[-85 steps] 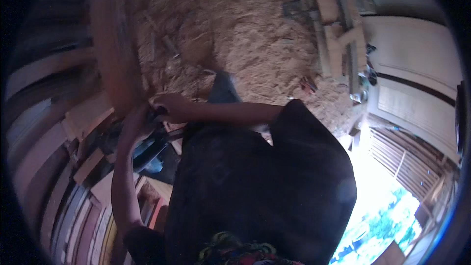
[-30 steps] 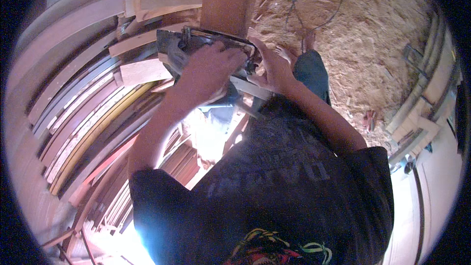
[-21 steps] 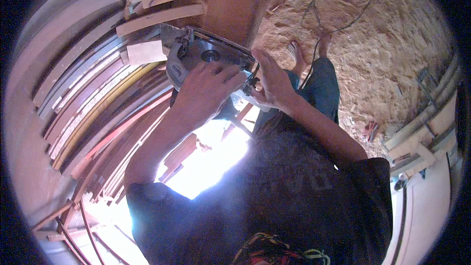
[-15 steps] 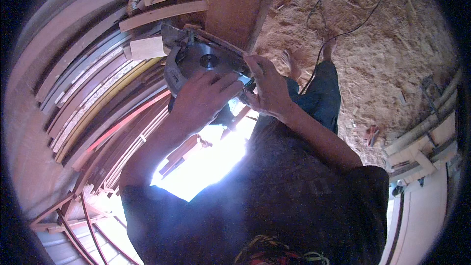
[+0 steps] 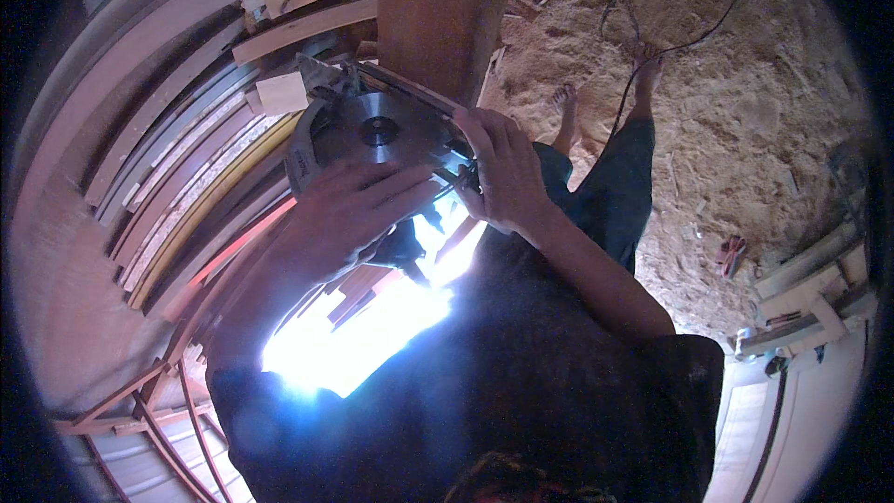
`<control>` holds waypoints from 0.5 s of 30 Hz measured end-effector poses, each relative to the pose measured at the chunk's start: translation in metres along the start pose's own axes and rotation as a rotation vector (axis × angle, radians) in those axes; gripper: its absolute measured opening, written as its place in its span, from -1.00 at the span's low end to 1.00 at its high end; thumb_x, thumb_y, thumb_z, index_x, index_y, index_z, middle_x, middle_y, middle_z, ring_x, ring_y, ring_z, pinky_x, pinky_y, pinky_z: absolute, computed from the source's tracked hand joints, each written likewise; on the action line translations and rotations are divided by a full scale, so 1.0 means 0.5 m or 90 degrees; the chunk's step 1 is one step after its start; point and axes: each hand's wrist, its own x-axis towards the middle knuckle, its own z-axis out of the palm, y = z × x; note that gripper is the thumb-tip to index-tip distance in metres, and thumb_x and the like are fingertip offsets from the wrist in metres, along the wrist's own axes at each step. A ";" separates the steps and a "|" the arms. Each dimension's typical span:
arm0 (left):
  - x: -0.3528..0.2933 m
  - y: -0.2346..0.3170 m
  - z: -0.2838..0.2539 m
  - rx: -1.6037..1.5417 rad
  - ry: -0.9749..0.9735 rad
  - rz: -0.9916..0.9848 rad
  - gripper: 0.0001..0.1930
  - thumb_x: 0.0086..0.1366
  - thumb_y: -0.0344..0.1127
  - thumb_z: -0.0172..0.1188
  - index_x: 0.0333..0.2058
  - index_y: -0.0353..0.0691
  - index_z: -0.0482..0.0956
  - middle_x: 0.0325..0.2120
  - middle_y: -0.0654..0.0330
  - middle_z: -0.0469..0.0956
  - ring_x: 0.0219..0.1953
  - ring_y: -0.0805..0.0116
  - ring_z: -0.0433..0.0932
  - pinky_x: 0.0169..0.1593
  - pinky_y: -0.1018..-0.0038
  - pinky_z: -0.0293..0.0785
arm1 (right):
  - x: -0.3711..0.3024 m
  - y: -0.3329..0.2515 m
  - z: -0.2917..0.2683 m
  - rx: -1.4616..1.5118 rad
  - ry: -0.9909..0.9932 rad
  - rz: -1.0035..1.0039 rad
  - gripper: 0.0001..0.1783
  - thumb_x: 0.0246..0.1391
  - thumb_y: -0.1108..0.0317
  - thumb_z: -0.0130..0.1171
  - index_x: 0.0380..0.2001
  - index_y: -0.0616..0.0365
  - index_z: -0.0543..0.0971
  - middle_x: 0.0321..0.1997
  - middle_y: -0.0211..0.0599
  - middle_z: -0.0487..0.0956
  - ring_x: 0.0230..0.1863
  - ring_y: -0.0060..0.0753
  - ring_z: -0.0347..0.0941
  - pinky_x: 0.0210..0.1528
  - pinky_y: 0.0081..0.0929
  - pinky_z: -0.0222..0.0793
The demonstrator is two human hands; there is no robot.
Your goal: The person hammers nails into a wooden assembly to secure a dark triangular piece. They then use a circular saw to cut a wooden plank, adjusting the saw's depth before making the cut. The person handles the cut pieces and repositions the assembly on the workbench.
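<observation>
one grey metal circular saw [image 5: 419,137] sat by the near end of a broad brown wooden board [image 5: 433,23], long axis slanting down rightward, its round silver blade [image 5: 365,112] just ahead of the nearer left hand [image 5: 358,211], whose grip i couldn't judge; the right hand [image 5: 507,175] clamped its right end. more blade showed than a second earlier.

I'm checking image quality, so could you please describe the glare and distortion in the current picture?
In the head view, harsh glare whites out the area between the left forearm and dark shirt; head-view stacked boards bend at left; the head view's saw blade reads fairly clearly.
</observation>
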 end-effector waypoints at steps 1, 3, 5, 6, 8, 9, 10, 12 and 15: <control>-0.003 -0.006 -0.004 -0.010 0.007 -0.001 -0.26 0.01 -0.15 0.56 0.23 0.08 0.56 0.23 0.30 0.60 0.15 0.21 0.64 0.11 0.15 0.52 | 0.000 0.005 0.004 0.009 -0.004 0.001 -0.07 -0.07 0.33 0.29 0.43 0.14 0.24 0.25 0.12 0.43 0.28 0.20 0.39 0.26 0.11 0.36; -0.018 -0.005 -0.024 0.031 -0.031 -0.012 -0.25 -0.01 -0.13 0.57 0.23 0.12 0.55 0.24 0.33 0.60 0.15 0.23 0.64 0.06 0.19 0.50 | -0.006 0.013 0.012 0.027 -0.014 0.002 -0.06 -0.10 0.35 0.28 0.43 0.14 0.24 0.24 0.11 0.42 0.28 0.21 0.38 0.28 0.10 0.34; -0.028 -0.001 -0.032 0.039 -0.043 -0.018 -0.22 -0.04 -0.13 0.58 0.24 0.15 0.55 0.23 0.36 0.61 0.15 0.25 0.64 0.01 0.22 0.47 | -0.005 0.013 0.013 0.030 -0.010 0.006 -0.04 -0.14 0.35 0.30 0.43 0.14 0.25 0.22 0.11 0.42 0.28 0.21 0.37 0.27 0.10 0.35; -0.028 -0.001 -0.030 0.027 -0.033 -0.020 -0.21 -0.06 -0.14 0.60 0.24 0.16 0.55 0.23 0.38 0.62 0.16 0.26 0.64 0.00 0.22 0.46 | -0.007 0.012 0.013 0.031 -0.009 0.008 -0.03 -0.15 0.35 0.30 0.43 0.14 0.25 0.22 0.10 0.43 0.28 0.22 0.37 0.27 0.09 0.35; -0.020 -0.009 -0.026 0.019 -0.013 -0.018 -0.18 -0.10 -0.17 0.62 0.23 0.18 0.55 0.22 0.40 0.62 0.16 0.27 0.64 -0.01 0.23 0.45 | -0.004 0.009 0.012 0.039 0.004 0.010 0.01 -0.20 0.33 0.33 0.43 0.11 0.26 0.19 0.10 0.44 0.26 0.22 0.39 0.25 0.10 0.37; -0.020 -0.013 -0.025 0.021 -0.009 -0.013 -0.16 -0.12 -0.19 0.64 0.23 0.18 0.55 0.22 0.40 0.62 0.16 0.27 0.64 -0.01 0.23 0.45 | -0.003 0.010 0.010 0.043 0.011 0.010 0.02 -0.22 0.32 0.34 0.43 0.10 0.27 0.18 0.10 0.44 0.24 0.23 0.39 0.24 0.10 0.37; -0.027 -0.010 -0.022 0.018 -0.011 -0.012 -0.15 -0.15 -0.21 0.65 0.23 0.19 0.56 0.22 0.40 0.62 0.16 0.26 0.64 0.00 0.23 0.45 | -0.006 0.010 0.013 0.054 0.015 0.011 0.03 -0.24 0.31 0.35 0.43 0.08 0.27 0.17 0.10 0.45 0.23 0.23 0.40 0.24 0.10 0.38; -0.026 -0.017 -0.010 -0.026 0.028 -0.004 -0.14 -0.16 -0.30 0.66 0.22 0.18 0.56 0.21 0.39 0.63 0.16 0.23 0.64 0.04 0.19 0.47 | -0.007 0.018 0.017 0.075 0.025 0.013 0.06 -0.27 0.30 0.37 0.43 0.06 0.28 0.16 0.10 0.45 0.21 0.25 0.41 0.23 0.09 0.39; -0.020 -0.026 -0.010 -0.033 0.031 -0.006 -0.13 -0.19 -0.40 0.64 0.21 0.16 0.57 0.20 0.38 0.63 0.15 0.18 0.63 0.12 0.15 0.50 | -0.006 0.024 0.017 0.080 0.029 0.014 0.09 -0.29 0.26 0.42 0.44 0.02 0.27 0.15 0.07 0.46 0.18 0.25 0.43 0.22 0.08 0.42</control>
